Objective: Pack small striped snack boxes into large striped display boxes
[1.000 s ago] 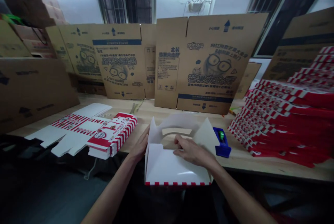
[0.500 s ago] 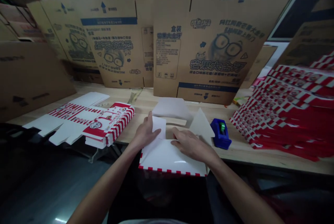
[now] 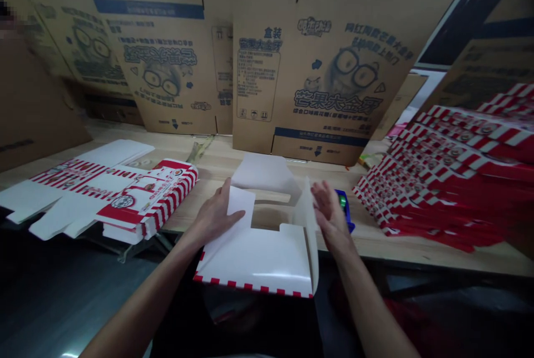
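Observation:
A part-folded carton box (image 3: 258, 258), white inside with a red-striped edge, sits at the table's front edge, its flaps raised around an opening. My left hand (image 3: 214, 219) grips its left side, the thumb lying over the folded-in left flap and the fingers outside. At the right, my right hand (image 3: 331, 216) is open, fingers spread, against or just beside the outer face of the upright right flap (image 3: 307, 230). The far flap (image 3: 265, 177) leans away from me. Behind my right hand is a blue tape dispenser (image 3: 349, 219), partly hidden.
Flat red-and-white carton blanks (image 3: 125, 191) lie stacked on the left, overhanging the table edge. A tall pile of red-and-white cartons (image 3: 454, 180) fills the right. Large brown cardboard boxes (image 3: 334, 68) stand along the back of the wooden table (image 3: 417, 246). Part of a person shows at far left.
My right hand has moved from the near flap out to the right, and the right flap now stands upright. My left hand stays on the left side. The view has shifted a little.

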The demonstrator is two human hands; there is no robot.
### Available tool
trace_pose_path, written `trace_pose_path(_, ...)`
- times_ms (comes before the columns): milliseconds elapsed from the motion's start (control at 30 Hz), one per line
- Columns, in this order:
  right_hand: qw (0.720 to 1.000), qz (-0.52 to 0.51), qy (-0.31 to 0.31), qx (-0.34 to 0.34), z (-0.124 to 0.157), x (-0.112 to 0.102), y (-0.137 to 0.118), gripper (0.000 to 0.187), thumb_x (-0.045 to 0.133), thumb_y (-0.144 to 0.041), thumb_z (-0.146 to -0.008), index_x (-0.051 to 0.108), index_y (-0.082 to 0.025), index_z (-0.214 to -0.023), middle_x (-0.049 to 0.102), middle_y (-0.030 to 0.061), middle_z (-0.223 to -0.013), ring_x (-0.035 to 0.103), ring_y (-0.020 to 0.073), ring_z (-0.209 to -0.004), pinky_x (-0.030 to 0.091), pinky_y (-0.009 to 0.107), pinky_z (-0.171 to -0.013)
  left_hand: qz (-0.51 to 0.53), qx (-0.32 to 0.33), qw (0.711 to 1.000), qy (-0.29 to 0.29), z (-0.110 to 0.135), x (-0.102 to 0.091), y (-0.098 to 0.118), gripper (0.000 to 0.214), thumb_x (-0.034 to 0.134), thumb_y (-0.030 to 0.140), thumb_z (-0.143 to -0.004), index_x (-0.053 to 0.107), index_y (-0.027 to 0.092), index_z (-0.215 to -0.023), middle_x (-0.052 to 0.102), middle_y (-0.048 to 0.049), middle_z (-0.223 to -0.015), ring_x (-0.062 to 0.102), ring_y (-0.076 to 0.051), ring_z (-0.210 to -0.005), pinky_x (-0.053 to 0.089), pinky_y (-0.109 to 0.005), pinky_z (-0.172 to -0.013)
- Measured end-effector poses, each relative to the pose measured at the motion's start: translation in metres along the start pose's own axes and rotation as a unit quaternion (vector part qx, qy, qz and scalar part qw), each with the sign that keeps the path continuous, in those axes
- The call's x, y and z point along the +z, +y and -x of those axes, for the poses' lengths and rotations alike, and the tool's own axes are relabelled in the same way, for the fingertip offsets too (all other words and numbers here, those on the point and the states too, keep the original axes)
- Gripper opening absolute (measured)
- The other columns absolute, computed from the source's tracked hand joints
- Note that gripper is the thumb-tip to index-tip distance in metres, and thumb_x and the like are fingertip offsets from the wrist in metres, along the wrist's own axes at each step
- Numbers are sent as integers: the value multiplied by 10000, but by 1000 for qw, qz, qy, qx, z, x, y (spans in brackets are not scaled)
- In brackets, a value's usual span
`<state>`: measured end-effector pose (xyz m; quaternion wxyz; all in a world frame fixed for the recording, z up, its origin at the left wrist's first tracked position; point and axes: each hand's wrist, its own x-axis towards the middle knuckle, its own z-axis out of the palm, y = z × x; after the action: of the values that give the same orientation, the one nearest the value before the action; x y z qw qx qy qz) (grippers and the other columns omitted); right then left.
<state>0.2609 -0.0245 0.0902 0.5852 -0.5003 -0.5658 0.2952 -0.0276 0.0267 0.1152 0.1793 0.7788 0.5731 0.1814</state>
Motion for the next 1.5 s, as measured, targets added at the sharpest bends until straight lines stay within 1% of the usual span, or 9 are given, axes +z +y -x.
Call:
trace_pose_path(133,989,76,-100,78,-12,26,2,1157,737,-466,-687,-9,-208,-1532,285,175,-1555,325,290,-1426,316,488,-1143,15,-1,1000,5,1,3,6,868,599,390,-800,163,130,-1504,507,-195,-1405,542,-340,-1242,459,-427,-963)
trace_pose_path(333,928,350,-126,1,1,52,-18,1086,692,-215,-682,38,-190,-1549,331,169,-1522,259,377,-1435,301,565,-1130,-10,-22,1000,-1,0,3,3,901,593,387,-807,122,70,-1506,478,-243,-1414,513,-370,-1267,446,-445,-978)
trace_pose_path(467,973,219,-65,22,-11,37,-13,896,680,-473,-740,284,-186,-1490,382,156,-1505,356,335,-1396,312,527,-1134,0,-17,1000,4,-1,3,-1,907,602,400,-803,123,93,-1509,490,-234,-1406,526,-370,-1252,445,-446,-974)
trace_pose_path(567,995,13,-11,102,-47,23,-19,683,433,-717,-826,561,-195,-1247,565,140,-1359,512,288,-1284,363,471,-1106,20,-3,1000,2,1,2,0,890,607,381,-801,141,106,-1508,488,-228,-1410,521,-367,-1257,443,-449,-976)
trace_pose_path(667,959,-126,-116,227,-91,25,-35,765,276,-808,-817,648,-178,-1041,691,152,-1145,638,291,-1104,482,461,-968,32,2,999,3,2,2,2,893,620,370,-793,154,101,-1505,479,-231,-1415,507,-374,-1269,443,-456,-975)
trace_pose_path(800,907,-116,-276,295,-120,47,-46,720,328,-778,-837,678,-173,-1010,735,121,-998,678,282,-956,532,453,-843,44,4,999,15,3,2,1,879,623,366,-794,174,94,-1498,506,-225,-1387,535,-369,-1238,445,-455,-975)
trace_pose_path(967,884,32,-423,198,-113,53,-50,522,688,-593,-739,686,-242,-1125,705,62,-1155,634,277,-1088,460,463,-997,70,12,997,32,4,5,-5,847,622,398,-797,221,108,-1484,515,-210,-1388,518,-353,-1264,446,-444,-984)
trace_pose_path(1167,827,164,-525,116,-108,42,-69,931,636,-763,-655,510,-188,-1377,458,114,-1483,429,310,-1362,278,488,-1161,106,-8,994,35,4,8,-3,813,637,381,-785,283,118,-1468,490,-200,-1423,489,-348,-1298,426,-468,-1027)
trace_pose_path(1500,759,452,-465,-64,-79,66,-56,946,816,-446,-601,426,-164,-1415,506,165,-1418,494,348,-1277,405,462,-1037,182,-22,983,28,-6,13,-11,648,481,188,-815,366,103,-1447,426,-145,-1500,396,-256,-1388,289,-418,-1166)
